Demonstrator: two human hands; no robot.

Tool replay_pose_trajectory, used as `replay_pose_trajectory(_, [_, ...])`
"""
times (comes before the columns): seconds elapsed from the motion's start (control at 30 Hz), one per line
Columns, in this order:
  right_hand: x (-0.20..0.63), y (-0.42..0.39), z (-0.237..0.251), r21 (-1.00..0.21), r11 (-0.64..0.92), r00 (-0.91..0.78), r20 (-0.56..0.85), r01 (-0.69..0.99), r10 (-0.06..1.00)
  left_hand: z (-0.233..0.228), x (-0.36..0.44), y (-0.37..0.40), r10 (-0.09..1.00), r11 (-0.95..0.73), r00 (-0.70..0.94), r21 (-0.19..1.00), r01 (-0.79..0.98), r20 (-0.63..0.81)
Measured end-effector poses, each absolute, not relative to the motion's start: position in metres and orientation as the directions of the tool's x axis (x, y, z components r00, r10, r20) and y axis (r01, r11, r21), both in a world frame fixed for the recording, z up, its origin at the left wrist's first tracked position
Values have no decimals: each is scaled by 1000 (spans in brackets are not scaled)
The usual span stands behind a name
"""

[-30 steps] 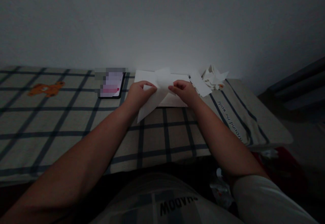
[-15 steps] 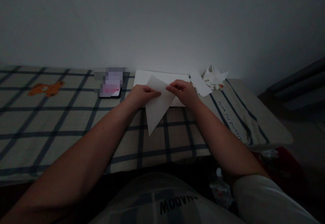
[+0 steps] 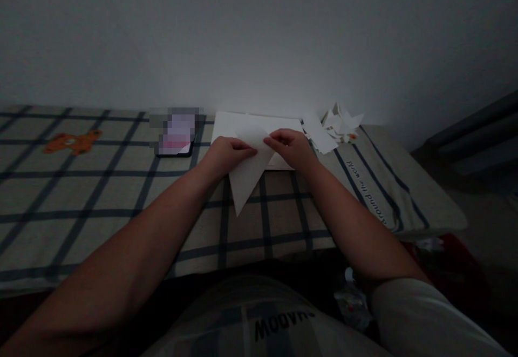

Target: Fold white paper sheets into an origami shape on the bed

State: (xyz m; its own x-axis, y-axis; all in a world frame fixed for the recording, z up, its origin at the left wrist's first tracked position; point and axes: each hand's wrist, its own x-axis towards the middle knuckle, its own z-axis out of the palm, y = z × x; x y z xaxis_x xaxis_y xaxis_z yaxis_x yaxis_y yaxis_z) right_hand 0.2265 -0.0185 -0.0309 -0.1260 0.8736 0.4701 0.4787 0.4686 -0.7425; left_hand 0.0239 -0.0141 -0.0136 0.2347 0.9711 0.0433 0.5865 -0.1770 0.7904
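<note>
Left hand [image 3: 229, 153] has the paper [image 3: 246, 179] pinched, right hand [image 3: 293, 145] pinching it too. Phone [image 3: 178, 130] just sits off left

Left hand [image 3: 227, 153] near right hand [image 3: 292, 145], fingers [image 3: 245, 153] pinched (forearms [image 3: 157, 222] converging)

Likely a home: checked tablecloth [image 3: 93, 195]

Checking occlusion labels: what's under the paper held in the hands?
Partly under the held paper: flat white paper, showing past its far and right edges, and checked cloth around its near tip. The area directly beneath is covered; can't tell what else is there.
</note>
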Motion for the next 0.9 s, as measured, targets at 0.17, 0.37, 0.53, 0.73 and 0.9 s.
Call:
replay_pose_trajectory(0.17, [228, -18, -31, -754, 437, -108, 445, 490, 889, -14, 23, -15, 971, -175, 237, 788, 591, 38])
replay_pose_trajectory(0.37, [231, -14, -31, -799, 347, -9, 394, 491, 919, -13, 23, -15, 960, -201, 277, 802, 562, 47])
replay_pose_trajectory(0.53, [233, -12, -32, -836, 287, 58, 353, 468, 934, -15, 23, -13, 958, -193, 286, 816, 545, 36])
replay_pose_trajectory(0.73, [230, -15, -28, -849, 308, 31, 355, 429, 934, -17, 21, -11, 935, -235, 352, 808, 540, 36])
replay_pose_trajectory(0.9, [229, -15, -32, -832, 336, -1, 374, 442, 927, -16, 20, -12, 899, -375, 425, 689, 621, 106])
